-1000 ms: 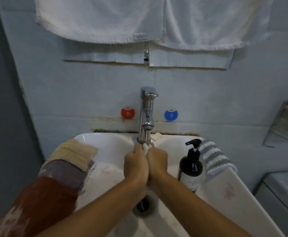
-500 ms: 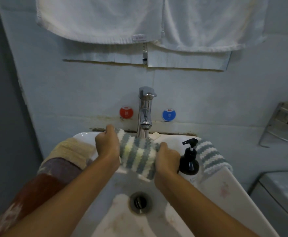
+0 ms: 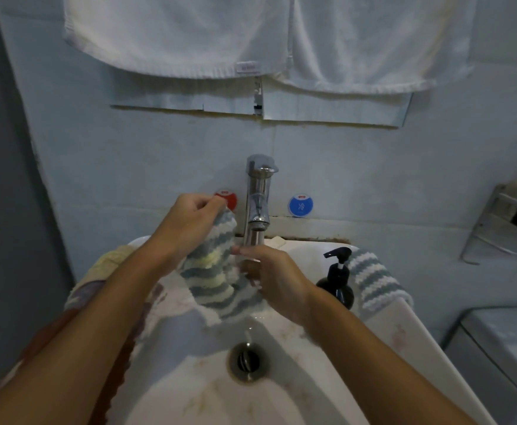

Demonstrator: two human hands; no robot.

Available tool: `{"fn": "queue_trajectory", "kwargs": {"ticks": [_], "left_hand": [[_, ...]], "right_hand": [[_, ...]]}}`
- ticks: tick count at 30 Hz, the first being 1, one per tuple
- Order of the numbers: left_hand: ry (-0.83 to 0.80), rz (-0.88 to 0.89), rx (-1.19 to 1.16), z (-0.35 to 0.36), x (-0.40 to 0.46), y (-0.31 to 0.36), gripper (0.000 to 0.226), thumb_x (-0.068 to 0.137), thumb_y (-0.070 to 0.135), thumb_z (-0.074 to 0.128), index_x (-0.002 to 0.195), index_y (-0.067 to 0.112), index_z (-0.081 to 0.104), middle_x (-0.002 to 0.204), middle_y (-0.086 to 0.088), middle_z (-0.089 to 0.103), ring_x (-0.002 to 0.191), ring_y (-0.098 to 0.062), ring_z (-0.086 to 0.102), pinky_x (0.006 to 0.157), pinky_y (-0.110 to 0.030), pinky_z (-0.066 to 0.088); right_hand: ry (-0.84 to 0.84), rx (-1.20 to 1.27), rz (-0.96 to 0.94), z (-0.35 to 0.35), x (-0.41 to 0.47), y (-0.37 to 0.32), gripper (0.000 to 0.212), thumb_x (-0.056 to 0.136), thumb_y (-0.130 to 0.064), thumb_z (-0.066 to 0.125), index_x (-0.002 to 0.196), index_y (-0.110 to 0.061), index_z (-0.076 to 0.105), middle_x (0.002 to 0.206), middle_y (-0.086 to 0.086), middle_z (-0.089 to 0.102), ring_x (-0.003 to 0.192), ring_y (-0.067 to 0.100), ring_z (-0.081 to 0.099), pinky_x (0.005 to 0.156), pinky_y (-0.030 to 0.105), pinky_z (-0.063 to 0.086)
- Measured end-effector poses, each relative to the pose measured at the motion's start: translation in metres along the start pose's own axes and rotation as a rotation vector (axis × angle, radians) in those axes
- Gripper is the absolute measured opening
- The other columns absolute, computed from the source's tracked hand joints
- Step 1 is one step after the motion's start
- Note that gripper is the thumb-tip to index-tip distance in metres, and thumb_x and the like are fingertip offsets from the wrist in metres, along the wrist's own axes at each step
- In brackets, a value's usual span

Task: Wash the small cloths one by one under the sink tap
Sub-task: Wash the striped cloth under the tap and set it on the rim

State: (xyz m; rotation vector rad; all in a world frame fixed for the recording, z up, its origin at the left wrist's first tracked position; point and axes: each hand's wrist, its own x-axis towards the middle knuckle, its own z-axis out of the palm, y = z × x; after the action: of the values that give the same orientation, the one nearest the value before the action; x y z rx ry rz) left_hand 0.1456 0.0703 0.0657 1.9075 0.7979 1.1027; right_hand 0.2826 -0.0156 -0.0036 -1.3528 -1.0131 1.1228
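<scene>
Your left hand [image 3: 189,220] pinches the top edge of the striped cloth [image 3: 212,277], fingers curled on it just left of the tap [image 3: 258,204], so the cloth hangs lengthwise from that hand into the sink [image 3: 327,378]. Its long axis runs from upper left, by the red sticker [image 3: 227,199], down and right toward the drain [image 3: 247,360].

Your right hand [image 3: 277,283] sits at the cloth's right side, directly below the spout; its fingers curl toward the fabric's lower right edge, but whether they grip it or only touch it I cannot tell. A thin stream of water falls toward the drain below it.

The move that matters, as I judge it, is sideways: the cloth's bulk hangs just left of the stream, so carry it right to bring it under the water. Your right hand is the nearer one to the spout.

Room is tight to the right, where the soap pump bottle [image 3: 337,280] stands near your right wrist, with another striped cloth [image 3: 373,283] draped on the rim behind it. More cloths [image 3: 110,265] lie piled on the left rim. The open space is in the bowl, toward you.
</scene>
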Motion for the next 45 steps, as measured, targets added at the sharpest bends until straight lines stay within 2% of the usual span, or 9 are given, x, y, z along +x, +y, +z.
{"fn": "queue_trajectory", "kwargs": {"ticks": [9,15,20,26,31,35,38,42,45], "left_hand": [[-0.096,-0.031,0.094,0.009,0.001,-0.014,0.046,0.096,0.023,0.053,0.053,0.024,0.036,0.052,0.005,0.029,0.05,-0.01,0.025,0.054,-0.03,0.021],[-0.154,0.007,0.191,0.012,0.004,-0.027,0.037,0.094,0.019,0.052,0.059,0.021,0.041,0.06,-0.002,0.034,0.058,-0.013,0.031,0.057,-0.031,0.024],[-0.066,0.09,0.428,0.011,0.007,-0.041,0.045,0.096,0.032,0.048,0.054,0.023,0.033,0.053,0.006,0.036,0.052,-0.013,0.035,0.054,-0.032,0.026],[0.07,-0.004,0.492,0.015,0.003,-0.044,0.036,0.1,0.035,0.041,0.07,0.017,0.051,0.075,-0.003,0.058,0.072,-0.023,0.053,0.063,-0.035,0.038],[-0.049,-0.26,0.633,0.025,-0.008,-0.047,0.068,0.097,0.051,0.017,0.082,0.009,0.069,0.079,-0.009,0.072,0.072,-0.029,0.066,0.081,-0.04,0.054],[-0.207,-0.489,0.17,0.045,-0.021,-0.034,0.062,0.104,0.046,0.016,0.099,0.008,0.064,0.091,-0.013,0.071,0.077,-0.025,0.067,0.068,-0.032,0.054],[-0.117,-0.539,-0.236,0.054,-0.026,-0.032,0.043,0.103,0.032,0.031,0.106,0.01,0.067,0.097,-0.011,0.072,0.084,-0.022,0.066,0.067,-0.03,0.051],[0.105,-0.403,-0.261,0.065,-0.032,-0.031,0.034,0.103,0.034,0.035,0.103,0.012,0.062,0.094,-0.011,0.067,0.086,-0.021,0.063,0.077,-0.038,0.052],[0.256,-0.204,-0.18,0.068,-0.039,-0.026,0.031,0.104,0.035,0.035,0.089,0.015,0.053,0.077,-0.008,0.053,0.067,-0.014,0.049,0.063,-0.036,0.043]], "right_hand": [[-0.081,-0.068,-0.105,0.005,0.0,0.003,0.04,0.082,-0.023,0.067,0.116,-0.003,0.067,0.117,0.016,0.07,0.115,0.038,0.063,0.111,0.059,0.038],[-0.161,0.004,-0.002,0.011,-0.002,0.004,0.046,0.082,-0.022,0.061,0.126,-0.01,0.064,0.122,0.014,0.069,0.117,0.033,0.064,0.108,0.05,0.046],[0.167,0.009,-0.058,0.016,-0.004,0.003,0.032,0.087,-0.023,0.056,0.112,-0.006,0.066,0.11,0.017,0.069,0.109,0.034,0.064,0.099,0.047,0.049],[0.407,0.188,-0.217,0.02,-0.009,-0.003,0.019,0.093,-0.009,0.045,0.085,-0.008,0.062,0.086,0.013,0.062,0.081,0.023,0.06,0.072,0.035,0.051],[0.468,0.345,-0.226,0.02,-0.008,-0.004,0.018,0.095,-0.009,0.044,0.079,-0.012,0.053,0.077,0.01,0.059,0.076,0.026,0.06,0.071,0.038,0.051],[0.487,0.376,-0.228,0.022,-0.011,-0.007,0.017,0.1,-0.014,0.042,0.09,-0.008,0.054,0.085,0.013,0.062,0.081,0.027,0.064,0.077,0.042,0.056],[0.521,0.373,-0.219,0.023,-0.009,-0.006,0.016,0.101,-0.015,0.043,0.097,-0.006,0.056,0.089,0.014,0.064,0.082,0.027,0.065,0.075,0.041,0.057],[0.665,0.015,-0.288,0.022,-0.008,0.0,0.022,0.104,-0.023,0.043,0.086,-0.015,0.053,0.081,0.005,0.058,0.076,0.019,0.058,0.07,0.035,0.05],[0.711,-0.227,-0.342,0.024,-0.006,0.007,0.035,0.106,-0.033,0.038,0.079,-0.017,0.053,0.072,0.006,0.053,0.066,0.014,0.049,0.064,0.036,0.046]]}}
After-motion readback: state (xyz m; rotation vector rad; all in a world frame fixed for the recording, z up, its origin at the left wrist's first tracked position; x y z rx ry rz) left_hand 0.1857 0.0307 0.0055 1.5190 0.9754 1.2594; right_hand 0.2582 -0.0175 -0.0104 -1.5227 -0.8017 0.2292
